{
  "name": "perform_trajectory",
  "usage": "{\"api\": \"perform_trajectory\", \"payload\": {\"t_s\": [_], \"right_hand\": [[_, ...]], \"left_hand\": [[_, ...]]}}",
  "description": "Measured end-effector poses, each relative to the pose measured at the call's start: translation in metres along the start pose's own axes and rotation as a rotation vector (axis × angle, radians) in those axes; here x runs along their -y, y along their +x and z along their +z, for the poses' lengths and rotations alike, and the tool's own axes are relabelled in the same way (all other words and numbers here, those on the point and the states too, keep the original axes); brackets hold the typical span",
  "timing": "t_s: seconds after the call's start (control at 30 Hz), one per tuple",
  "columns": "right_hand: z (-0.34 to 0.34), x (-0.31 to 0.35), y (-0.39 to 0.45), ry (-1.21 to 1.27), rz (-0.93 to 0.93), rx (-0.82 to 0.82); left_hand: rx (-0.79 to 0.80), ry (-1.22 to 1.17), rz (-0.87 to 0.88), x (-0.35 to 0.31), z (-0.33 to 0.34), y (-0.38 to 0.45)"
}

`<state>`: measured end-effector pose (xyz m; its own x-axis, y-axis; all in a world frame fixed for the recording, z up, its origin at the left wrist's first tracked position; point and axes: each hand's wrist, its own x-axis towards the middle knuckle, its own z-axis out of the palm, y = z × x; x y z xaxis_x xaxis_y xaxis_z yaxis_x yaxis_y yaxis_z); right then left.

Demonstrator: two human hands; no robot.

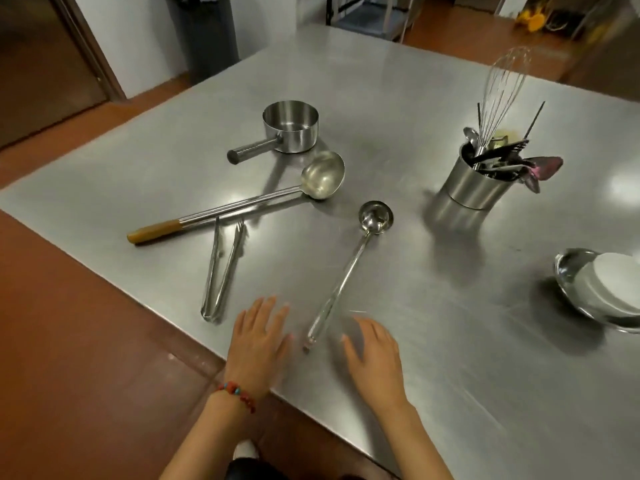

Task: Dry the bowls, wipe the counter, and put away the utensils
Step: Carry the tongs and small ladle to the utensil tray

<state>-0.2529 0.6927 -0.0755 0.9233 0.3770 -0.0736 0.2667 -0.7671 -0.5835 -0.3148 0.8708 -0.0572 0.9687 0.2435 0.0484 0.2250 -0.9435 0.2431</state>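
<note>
On the steel counter (398, 109) a small steel ladle (349, 268) lies between my hands, its handle end near the front edge. My left hand (259, 344) hovers open just left of that handle, fingers straight, holding nothing. My right hand (372, 355) is open just right of it, also holding nothing. Steel tongs (223, 268) lie left of my left hand. A big ladle with a wooden grip (242, 202) lies behind them. A steel bowl (568, 271) with a white cloth (613, 278) in it sits at the right edge.
A steel saucepan (291, 128) stands at the back left of the counter. A steel utensil holder (474, 185) at the back right holds a whisk (502, 91) and several utensils. A dark bin (204, 32) stands on the red floor beyond the counter.
</note>
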Motion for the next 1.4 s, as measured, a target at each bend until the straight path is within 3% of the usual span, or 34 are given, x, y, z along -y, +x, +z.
{"api": "perform_trajectory", "payload": {"t_s": [0.2, 0.43, 0.6, 0.8, 1.1, 1.3, 1.4], "right_hand": [[0.031, 0.047, 0.01, 0.137, 0.225, -0.072], [0.049, 0.057, 0.026, 0.286, 0.47, -0.147], [0.058, 0.056, 0.045, 0.486, 0.668, -0.116], [0.064, 0.062, 0.061, 1.073, 0.829, -0.092], [0.074, 0.078, 0.059, 1.037, 0.781, -0.283], [0.087, 0.092, 0.053, 1.031, 0.745, -0.246], [0.089, 0.095, 0.052, 1.044, 0.732, -0.244]], "left_hand": [[0.015, -0.023, 0.111, 0.068, -0.01, 0.029], [0.078, -0.099, 0.142, 0.079, -0.009, 0.056], [0.121, -0.141, 0.096, 0.088, 0.001, 0.064], [0.074, -0.23, 0.02, 0.098, 0.006, 0.061], [-0.022, -0.602, -0.393, 0.137, 0.008, 0.057], [-0.039, -0.672, -0.665, 0.139, 0.013, 0.066], [0.008, -0.612, -0.712, 0.135, 0.017, 0.073]]}}
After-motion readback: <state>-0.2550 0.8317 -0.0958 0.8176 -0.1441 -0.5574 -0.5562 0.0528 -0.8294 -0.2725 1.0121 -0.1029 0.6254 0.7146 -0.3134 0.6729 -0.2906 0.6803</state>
